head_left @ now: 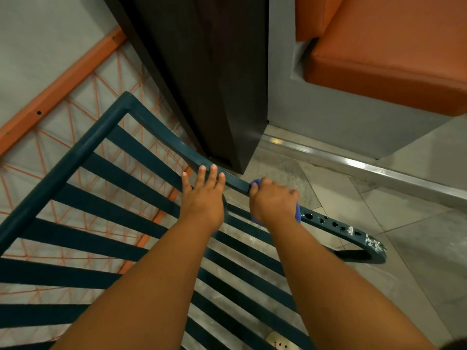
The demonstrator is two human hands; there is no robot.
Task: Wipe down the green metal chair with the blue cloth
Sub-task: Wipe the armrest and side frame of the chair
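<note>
The dark green metal chair fills the lower left, its frame and flat slats seen from above. My left hand rests flat on the chair's right side rail, fingers spread over the bar. My right hand is closed around the same rail further along, with the blue cloth wrapped under the palm; only small bits of cloth show at the fingers and wrist. Beyond this hand the rail has a row of holes and white smears near its curved end.
A dark wooden panel stands right behind the rail. An orange cushioned seat sits at the upper right on a grey base. An orange-framed cord-mesh chair lies under the green chair. Grey floor tiles and a metal threshold strip lie to the right.
</note>
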